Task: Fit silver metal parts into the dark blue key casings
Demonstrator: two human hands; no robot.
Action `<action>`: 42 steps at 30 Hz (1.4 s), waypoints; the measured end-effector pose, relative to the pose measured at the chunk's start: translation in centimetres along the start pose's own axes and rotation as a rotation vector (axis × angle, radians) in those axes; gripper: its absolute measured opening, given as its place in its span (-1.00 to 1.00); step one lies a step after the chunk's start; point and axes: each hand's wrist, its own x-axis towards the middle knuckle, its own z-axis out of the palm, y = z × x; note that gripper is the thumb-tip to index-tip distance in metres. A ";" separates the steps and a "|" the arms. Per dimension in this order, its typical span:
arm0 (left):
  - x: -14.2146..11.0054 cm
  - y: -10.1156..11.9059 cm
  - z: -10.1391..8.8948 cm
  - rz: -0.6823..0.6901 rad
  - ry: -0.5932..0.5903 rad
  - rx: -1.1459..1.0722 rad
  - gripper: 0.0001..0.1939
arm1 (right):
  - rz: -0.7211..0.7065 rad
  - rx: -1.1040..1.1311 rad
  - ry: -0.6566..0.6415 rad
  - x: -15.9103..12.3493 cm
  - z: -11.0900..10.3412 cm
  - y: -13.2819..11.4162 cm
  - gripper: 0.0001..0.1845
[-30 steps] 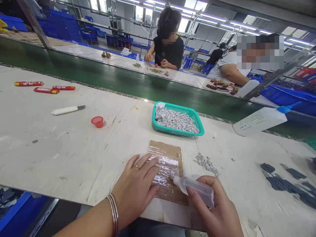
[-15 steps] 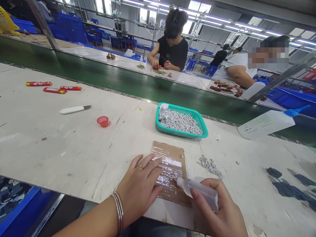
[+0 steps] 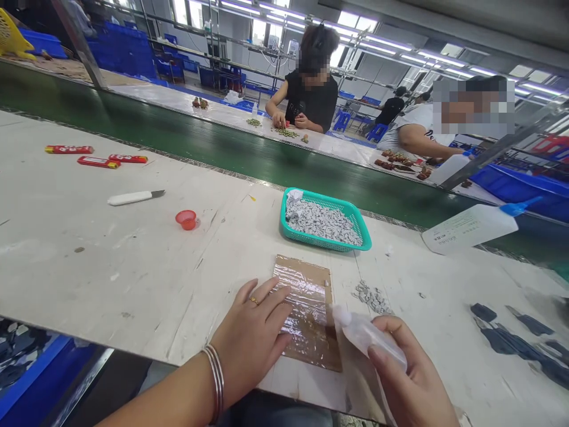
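My left hand (image 3: 251, 341) lies flat with fingers spread on a brown cardboard sheet (image 3: 311, 308) covered in clear shiny film, near the table's front edge. My right hand (image 3: 411, 379) is closed round a small clear squeeze bottle (image 3: 367, 335), whose white nozzle points left at the right edge of the cardboard. The bottle looks blurred by motion. A small heap of grey parts (image 3: 372, 298) lies just right of the cardboard. Behind it stands a teal basket (image 3: 362, 225) filled with the same grey parts.
A white-handled knife (image 3: 133, 197), a red cap (image 3: 186, 219) and red tubes (image 3: 95, 158) lie at the left. A large white bottle with a blue nozzle (image 3: 471, 226) and dark flat pieces (image 3: 520, 335) are at the right. Two people work beyond the green belt (image 3: 213, 148).
My right hand has drawn the bottle to the right, so its nozzle has left the film and sits at the cardboard's edge. My left hand stays put.
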 end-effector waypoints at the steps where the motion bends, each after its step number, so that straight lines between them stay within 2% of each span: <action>1: 0.0 0.0 0.0 0.000 -0.004 -0.003 -0.71 | -0.033 -0.001 -0.041 0.3 -0.1 -0.1 -0.57; 4: 0.0 0.0 -0.1 -0.001 -0.022 -0.012 -0.71 | -0.177 -0.119 -0.187 1.6 0.3 -1.2 -0.45; 6: 0.1 0.0 -0.2 -0.003 -0.035 -0.019 -0.70 | -0.280 -0.243 -0.237 2.8 1.7 -2.7 -0.50; 8: 0.1 0.1 -0.3 -0.009 -0.043 -0.023 -0.68 | -0.370 -0.324 -0.258 4.2 4.1 -4.5 -0.61; 12: 0.2 0.1 -0.5 -0.025 -0.046 -0.031 -0.68 | -0.532 -0.416 -0.299 7.3 10.3 -6.9 -0.74; 16: 0.2 0.2 -0.7 -0.035 -0.046 -0.042 -0.63 | -0.567 -0.500 -0.258 10.2 15.5 -6.7 -0.76; 20: 0.2 0.4 -0.9 -0.046 -0.043 -0.054 -0.61 | -0.565 -0.560 -0.216 11.9 18.0 -5.7 -0.77; 23: 0.1 0.4 -1.2 -0.039 -0.045 -0.057 -0.60 | -0.575 -0.601 -0.207 12.3 18.5 -5.4 -0.71; 26: 0.1 0.3 -1.2 -0.027 -0.045 -0.059 -0.60 | -0.578 -0.649 -0.222 11.9 18.5 -5.5 -0.55; 30: 0.1 0.2 -0.9 -0.040 -0.023 -0.073 -0.64 | -0.573 -0.721 -0.243 10.6 17.4 -6.6 -0.36; 32: 0.0 0.2 -0.7 -0.042 -0.008 -0.086 -0.66 | -0.581 -0.740 -0.243 9.9 15.8 -7.3 -0.42; 36: -0.3 0.2 -0.3 -0.036 0.017 -0.109 -0.72 | -0.576 -0.765 -0.204 9.2 11.8 -8.3 -0.78; 38: -0.4 0.2 -0.2 -0.037 0.025 -0.113 -0.73 | -0.562 -0.770 -0.187 9.4 10.8 -8.3 -0.81; 40: -0.5 0.1 -0.1 -0.038 0.030 -0.112 -0.72 | -0.560 -0.757 -0.194 9.7 11.4 -8.0 -0.70; 42: -0.5 0.1 -0.1 -0.040 0.035 -0.106 -0.70 | -0.569 -0.730 -0.220 10.1 13.2 -7.5 -0.46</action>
